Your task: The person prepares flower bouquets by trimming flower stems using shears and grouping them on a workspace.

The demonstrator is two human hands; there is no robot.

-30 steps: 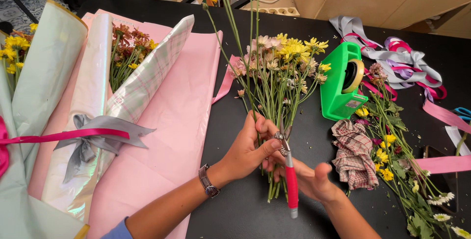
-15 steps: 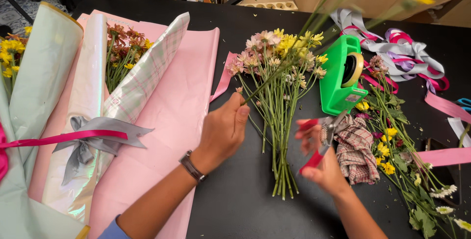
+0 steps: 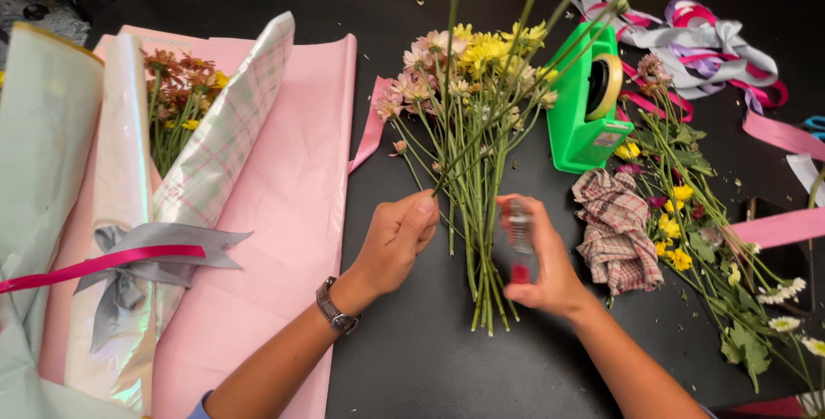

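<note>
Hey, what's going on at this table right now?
A person is sorting cut flowers on a black table. The left hand pinches a long stem that rises toward the camera, above a loose bunch of flowers lying flat. The right hand grips red-handled scissors, blurred, beside the bunch's stems. A wrapped bouquet lies on pink paper to the left; a green tape dispenser and ribbons sit on the right.

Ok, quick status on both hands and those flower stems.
Left hand pinches one long stem. Right hand grips red-handled tool, blurred. Flower bunch flat on table. Nothing blocking.
</note>
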